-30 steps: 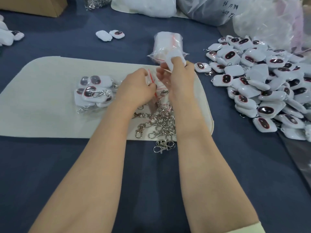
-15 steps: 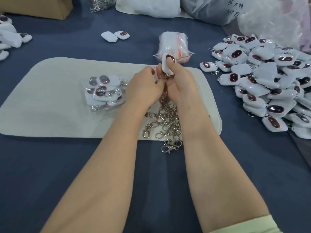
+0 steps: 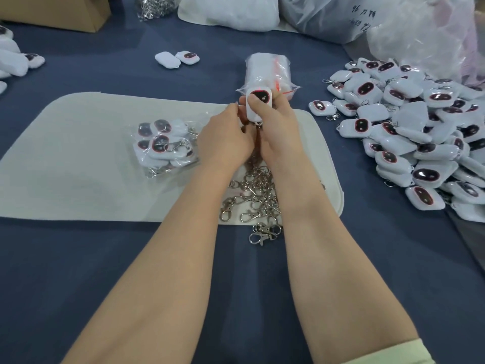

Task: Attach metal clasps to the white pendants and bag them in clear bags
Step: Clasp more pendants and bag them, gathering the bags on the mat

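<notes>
My right hand grips a white pendant with a dark oval face, thumb across its front, upright above the white mat. My left hand is curled against the pendant's lower left edge; what its fingers pinch is hidden. A bit of metal shows under the pendant. A heap of metal clasps lies below my hands. Bagged pendants lie on the mat at left. A stack of clear bags with red strips sits just behind my hands.
A big pile of loose white pendants fills the right side. Two more pendants lie further back, others at the far left. A cardboard box, a clasp heap and large plastic sacks line the back.
The pendant in my right hand has turned from edge-on to face me. The clear bag seen between my hands a second ago is no longer visible there. Both hands stay close together.
</notes>
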